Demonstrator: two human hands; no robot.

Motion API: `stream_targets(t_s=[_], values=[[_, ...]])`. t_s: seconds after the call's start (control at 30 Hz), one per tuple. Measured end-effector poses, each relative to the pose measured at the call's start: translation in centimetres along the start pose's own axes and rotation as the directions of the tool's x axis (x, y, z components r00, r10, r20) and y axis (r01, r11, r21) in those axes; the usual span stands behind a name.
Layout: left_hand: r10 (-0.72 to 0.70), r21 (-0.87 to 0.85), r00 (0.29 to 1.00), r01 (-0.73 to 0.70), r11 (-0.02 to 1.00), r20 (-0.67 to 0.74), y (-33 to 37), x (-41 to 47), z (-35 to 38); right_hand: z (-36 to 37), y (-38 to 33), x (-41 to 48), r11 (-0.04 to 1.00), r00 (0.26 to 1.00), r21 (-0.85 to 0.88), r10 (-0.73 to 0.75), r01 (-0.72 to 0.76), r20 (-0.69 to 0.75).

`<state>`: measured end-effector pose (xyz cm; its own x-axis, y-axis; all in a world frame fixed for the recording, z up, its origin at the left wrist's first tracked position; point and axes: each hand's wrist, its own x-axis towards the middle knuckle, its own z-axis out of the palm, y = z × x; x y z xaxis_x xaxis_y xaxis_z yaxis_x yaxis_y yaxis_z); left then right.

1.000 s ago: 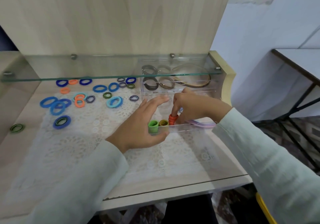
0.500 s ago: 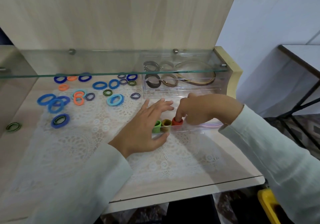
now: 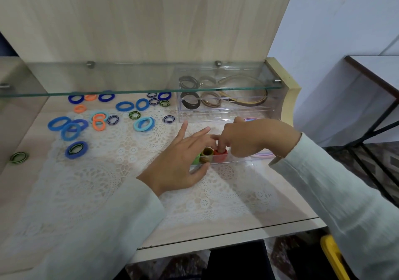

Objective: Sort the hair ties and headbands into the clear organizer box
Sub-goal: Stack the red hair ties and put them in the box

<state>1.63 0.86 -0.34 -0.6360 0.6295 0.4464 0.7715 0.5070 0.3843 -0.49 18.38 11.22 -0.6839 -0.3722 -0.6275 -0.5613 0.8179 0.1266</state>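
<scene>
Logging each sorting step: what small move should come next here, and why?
Probably withdraw the right hand from the orange tie: it already stands in the clear organizer box beside the olive tie and green tie, while loose blue ties wait on the mat.

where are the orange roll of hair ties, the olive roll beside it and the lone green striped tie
orange roll of hair ties (image 3: 219, 157): head view, front wall
olive roll (image 3: 206, 157): head view, front wall
lone green striped tie (image 3: 16, 160): head view, near band
</scene>
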Motion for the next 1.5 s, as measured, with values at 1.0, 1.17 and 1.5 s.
stream_targets(t_s=[1.0, 1.17, 1.5], values=[[0.004, 0.062, 1.000, -0.005, 0.998, 0.016, 0.0, -0.1, -0.2, 5.6, 2.0, 3.6, 0.690, 0.705, 0.646, 0.276, 0.327, -0.653], [-0.053, 0.092, 0.999, 0.052, 0.994, 0.010, 0.1, 0.0, -0.2, 7.7, 1.1, 3.7, 0.573, 0.564, 0.701, 0.439, 0.424, -0.700], [-0.077, 0.176, 0.997, 0.076, 0.981, 0.000, 0.0, 0.0, 0.1, 7.9, 1.1, 3.9, 0.529, 0.508, 0.674, 0.445, 0.515, -0.738]])
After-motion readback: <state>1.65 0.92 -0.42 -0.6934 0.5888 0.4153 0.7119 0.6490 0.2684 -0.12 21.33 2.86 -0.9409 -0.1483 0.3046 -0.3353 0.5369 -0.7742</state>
